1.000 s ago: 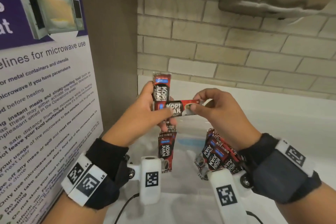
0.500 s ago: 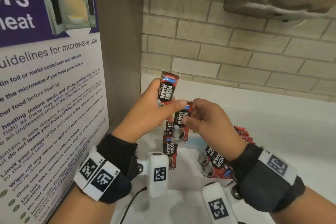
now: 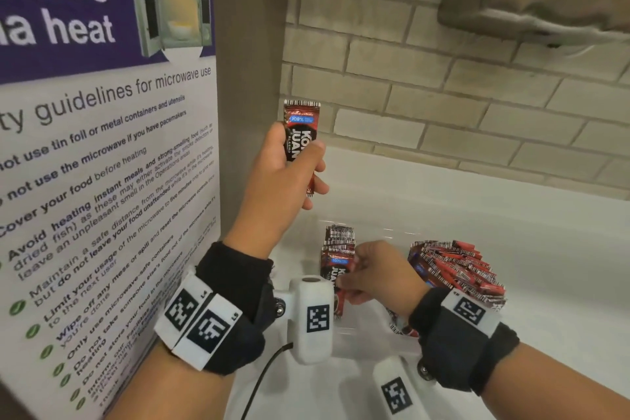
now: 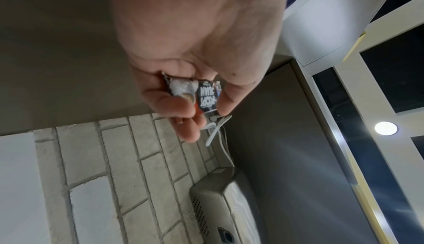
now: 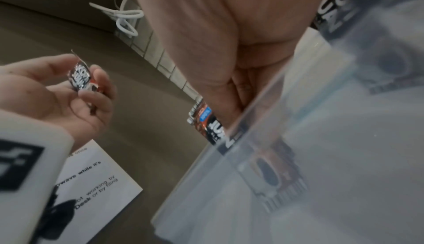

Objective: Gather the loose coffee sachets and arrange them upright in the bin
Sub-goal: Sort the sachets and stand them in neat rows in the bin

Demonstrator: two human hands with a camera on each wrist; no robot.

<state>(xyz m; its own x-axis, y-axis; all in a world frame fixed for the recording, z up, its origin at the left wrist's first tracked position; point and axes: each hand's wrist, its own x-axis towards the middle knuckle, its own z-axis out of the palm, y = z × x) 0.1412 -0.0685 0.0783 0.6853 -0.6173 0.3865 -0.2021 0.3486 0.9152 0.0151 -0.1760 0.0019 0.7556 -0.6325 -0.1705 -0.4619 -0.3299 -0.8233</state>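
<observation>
Left hand: raised above the desk, thumb and fingers curled round one red-and-black coffee sachet, held upright near the brick wall. The left wrist view confirms that pinch.

Right hand: lowered at the clear plastic bin, fingertips closed on the front sachet of an upright row of sachets standing at the bin's left end. The right wrist view shows this sachet partly behind the bin's rim.

A loose pile of sachets lies just right of that hand; whether inside the bin, cannot tell.

Microwave guidelines poster stands at left. White desk carries the bin.
</observation>
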